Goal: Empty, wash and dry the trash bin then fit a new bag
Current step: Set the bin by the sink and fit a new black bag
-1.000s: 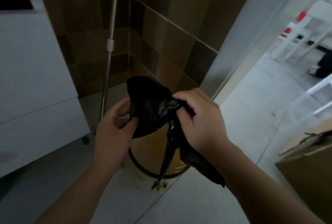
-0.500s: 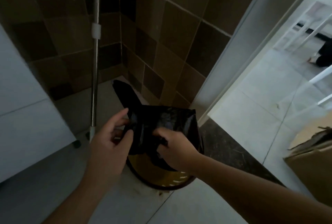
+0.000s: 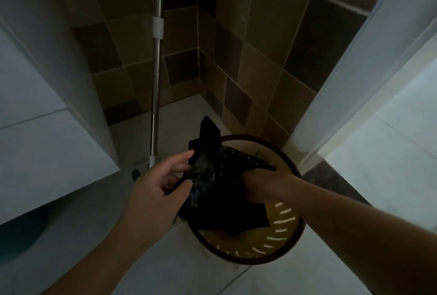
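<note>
The bin (image 3: 287, 246) stood on the floor, the bag (image 3: 214, 181) half inside. The left hand (image 3: 157, 194) pinched the bag's edge; the right hand (image 3: 256, 184) was buried in it, fingers hidden, grip unclear.

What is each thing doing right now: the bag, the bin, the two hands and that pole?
black bag: crumpled, partly pushed into the bin, one corner sticking up, not yet over the rim.
bin: upright on the floor, open top, slotted yellow inside showing.
left hand: pinching the bag's edge.
right hand: pushed down inside the bag, fingers hidden.
metal pole: standing upright in the tiled corner.
</note>
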